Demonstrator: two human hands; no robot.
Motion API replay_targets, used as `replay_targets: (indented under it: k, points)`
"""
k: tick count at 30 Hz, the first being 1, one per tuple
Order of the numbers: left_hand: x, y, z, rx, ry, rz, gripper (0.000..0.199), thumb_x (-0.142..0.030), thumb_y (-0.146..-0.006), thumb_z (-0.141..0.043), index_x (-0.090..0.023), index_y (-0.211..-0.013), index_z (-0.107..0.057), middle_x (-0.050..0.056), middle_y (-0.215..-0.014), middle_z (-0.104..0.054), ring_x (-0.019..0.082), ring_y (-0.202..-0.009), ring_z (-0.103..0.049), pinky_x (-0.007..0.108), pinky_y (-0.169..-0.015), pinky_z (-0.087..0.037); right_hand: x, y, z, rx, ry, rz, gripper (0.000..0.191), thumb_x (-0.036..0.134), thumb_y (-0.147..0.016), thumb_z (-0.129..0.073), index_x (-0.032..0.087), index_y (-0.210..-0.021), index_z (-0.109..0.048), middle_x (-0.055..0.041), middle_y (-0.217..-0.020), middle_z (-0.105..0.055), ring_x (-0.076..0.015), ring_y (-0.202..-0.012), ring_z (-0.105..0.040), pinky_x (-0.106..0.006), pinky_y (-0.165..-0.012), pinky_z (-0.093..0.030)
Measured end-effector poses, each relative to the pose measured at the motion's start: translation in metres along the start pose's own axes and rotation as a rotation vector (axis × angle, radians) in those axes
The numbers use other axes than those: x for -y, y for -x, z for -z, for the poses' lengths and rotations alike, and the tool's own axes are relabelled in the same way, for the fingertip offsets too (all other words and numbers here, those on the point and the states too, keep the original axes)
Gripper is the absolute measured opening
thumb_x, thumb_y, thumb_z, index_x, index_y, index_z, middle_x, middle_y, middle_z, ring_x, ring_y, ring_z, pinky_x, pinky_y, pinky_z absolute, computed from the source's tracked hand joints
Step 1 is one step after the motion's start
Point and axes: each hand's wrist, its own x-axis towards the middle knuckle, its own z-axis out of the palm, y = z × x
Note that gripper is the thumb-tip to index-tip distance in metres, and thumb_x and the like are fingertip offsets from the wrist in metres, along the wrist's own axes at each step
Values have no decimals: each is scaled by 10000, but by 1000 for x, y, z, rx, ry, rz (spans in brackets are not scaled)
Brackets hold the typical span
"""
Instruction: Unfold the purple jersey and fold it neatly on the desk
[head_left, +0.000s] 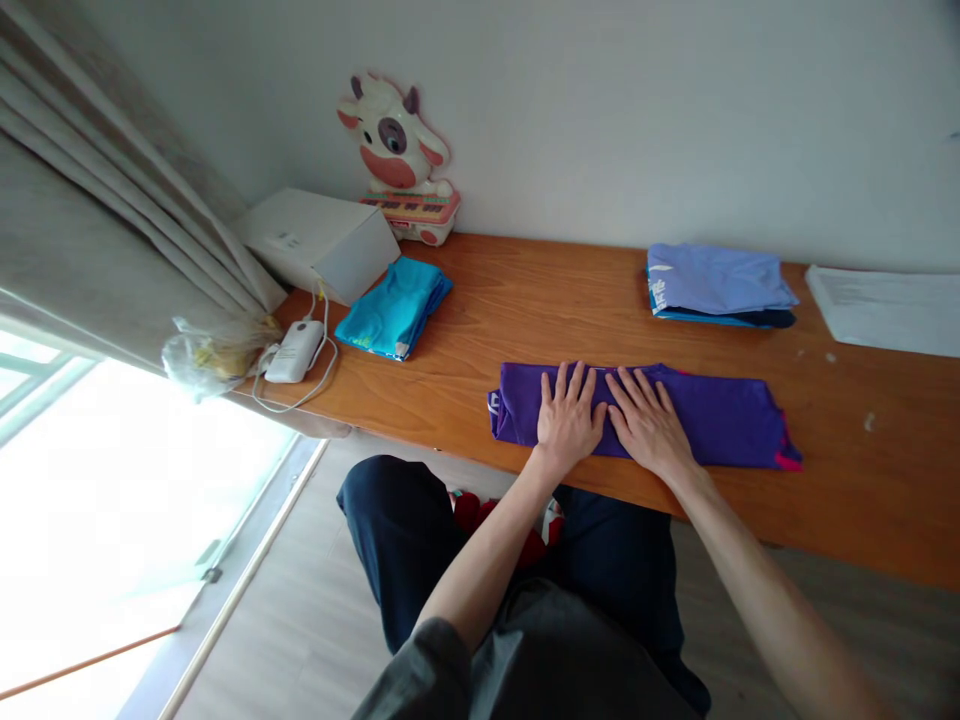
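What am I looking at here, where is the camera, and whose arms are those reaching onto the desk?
There is one picture, taken by a camera worn on a person's head and looking down, so the arms are that person's own. The left hand and right hand lie flat, fingers spread, side by side on a folded purple garment on the wooden desk. Nothing is gripped; the palms just press the cloth. Also on the desk: a folded turquoise garment, a light blue folded pile, a white box, a cow-shaped toy keyboard, a white charger with cable, and papers at the right.
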Motion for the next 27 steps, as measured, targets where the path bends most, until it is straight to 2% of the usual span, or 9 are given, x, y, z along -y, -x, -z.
replay_targets:
  k: [6,10,15,21,27]
  points:
    - [7,0,2,6,30,-32,664,-482,-1158,-437,-200,-1759,-432,110,-1849,-366,358,-1747,-252,652,-1423,-221,5,0,1,16,15,-32,667,389,-1178,-343,251,-1828,-285,-69,-1879,-262,-341,-1744,-248,-655,-1393,-248]
    - [31,-1,10,34,39,-79,662,-499,-1152,-462,-226,-1756,-443,95,-1844,-378,345,-1740,-278,626,-1425,-230,23,-7,-3,32,10,-68,669,396,-1176,-340,211,-1819,-315,-88,-1880,-252,-348,-1748,-231,-654,-1402,-215]
    - [84,3,33,80,-16,-94,679,-535,-1161,-425,-235,-1770,-413,82,-1856,-354,322,-1741,-281,576,-1428,-244,71,-34,-11,44,-40,-96,672,409,-1169,-359,177,-1799,-367,-104,-1884,-238,-364,-1750,-215,-651,-1407,-176]
    - [147,26,58,101,-83,-57,704,-552,-1165,-399,-239,-1794,-360,56,-1871,-311,298,-1756,-244,552,-1440,-224,139,-61,-17,54,-138,-61,693,445,-1164,-383,145,-1790,-384,-141,-1881,-223,-391,-1755,-182,-677,-1405,-137]
    - [189,50,73,118,-94,-24,723,-575,-1163,-403,-266,-1811,-311,39,-1882,-271,284,-1763,-215,551,-1445,-208,189,-72,-23,65,-200,-58,706,454,-1154,-419,161,-1795,-377,-129,-1886,-192,-388,-1759,-170,-672,-1412,-112]
